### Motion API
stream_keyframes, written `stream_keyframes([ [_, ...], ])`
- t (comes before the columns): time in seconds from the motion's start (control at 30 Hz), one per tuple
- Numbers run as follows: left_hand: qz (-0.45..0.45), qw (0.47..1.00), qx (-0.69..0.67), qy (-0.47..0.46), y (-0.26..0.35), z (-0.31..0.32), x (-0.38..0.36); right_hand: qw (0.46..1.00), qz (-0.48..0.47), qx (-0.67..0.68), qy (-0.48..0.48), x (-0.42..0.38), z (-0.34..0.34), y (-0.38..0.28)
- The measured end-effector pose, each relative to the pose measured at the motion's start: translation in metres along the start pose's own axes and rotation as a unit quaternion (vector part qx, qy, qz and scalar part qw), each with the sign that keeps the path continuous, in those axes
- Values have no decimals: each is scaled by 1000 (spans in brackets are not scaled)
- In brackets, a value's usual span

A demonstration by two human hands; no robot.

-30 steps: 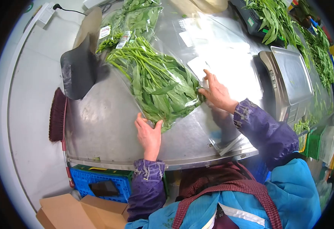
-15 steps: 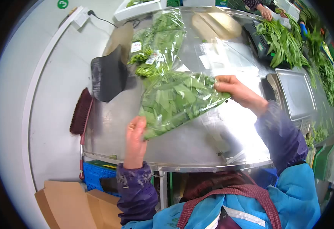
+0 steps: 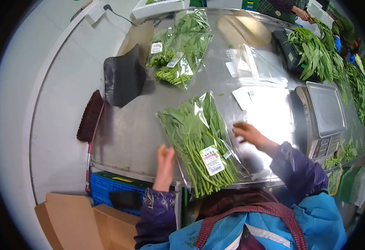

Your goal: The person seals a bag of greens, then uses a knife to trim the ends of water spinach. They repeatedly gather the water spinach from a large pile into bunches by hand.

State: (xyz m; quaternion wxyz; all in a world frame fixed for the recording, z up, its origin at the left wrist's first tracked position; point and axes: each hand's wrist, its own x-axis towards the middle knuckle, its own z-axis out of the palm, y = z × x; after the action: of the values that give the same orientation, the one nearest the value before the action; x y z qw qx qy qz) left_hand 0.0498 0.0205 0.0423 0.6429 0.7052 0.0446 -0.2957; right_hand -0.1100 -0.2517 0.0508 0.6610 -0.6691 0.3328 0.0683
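Observation:
A clear bag of leafy greens (image 3: 203,146) lies on the metal table in front of me, leaves pointing away and stems reaching over the near edge. A white printed label (image 3: 212,160) faces up on its stem end. Just left of the bag is my left hand (image 3: 164,166), slightly blurred, holding nothing, its fingers loosely bent and apart. My right hand (image 3: 251,135) hovers off the bag's right side, fingers bent and apart, with nothing in it. Farther back lie other bagged greens (image 3: 184,54), also labelled.
At left are a black dustpan-like scoop (image 3: 124,77) and a dark-red brush (image 3: 91,116). Clear plastic bags (image 3: 259,75) lie right of centre, near a weighing scale (image 3: 324,110). Loose greens (image 3: 316,54) are heaped at the back right, near another person's hand (image 3: 302,14). A cardboard box (image 3: 72,221) stands below.
Both hands have let go of the bag. It now lies flat nearer me, turned so its stems and label show, whereas before it was held up with leaves showing.

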Motion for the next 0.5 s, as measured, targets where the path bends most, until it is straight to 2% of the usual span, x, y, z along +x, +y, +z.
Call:
stream_keyframes([
  [0.07,-109,989,-68,-72,-13,3,-12,999,13,16,-29,-20,14,27],
  [0.1,-112,989,-69,-70,-16,6,-16,998,29,20,-48,-28,22,33],
  [0.17,-194,970,-71,-126,-21,13,-22,996,51,24,-69,-38,38,41],
  [0.2,-195,970,-71,-127,-29,16,-23,996,57,23,-72,-41,47,42],
  [0.27,-93,958,-96,-254,-45,22,-21,996,34,32,-82,-44,57,37],
  [0.3,-111,952,-131,-254,-37,24,-26,995,9,42,-93,-46,62,33],
  [0.4,-130,949,-119,-261,-37,12,-29,993,-43,36,-99,-52,71,31],
  [0.47,-100,953,-130,-255,-34,9,-39,980,-100,139,-99,-60,77,32],
  [0.5,-93,956,-129,-247,-29,7,-45,986,-97,84,-104,-57,77,36],
])
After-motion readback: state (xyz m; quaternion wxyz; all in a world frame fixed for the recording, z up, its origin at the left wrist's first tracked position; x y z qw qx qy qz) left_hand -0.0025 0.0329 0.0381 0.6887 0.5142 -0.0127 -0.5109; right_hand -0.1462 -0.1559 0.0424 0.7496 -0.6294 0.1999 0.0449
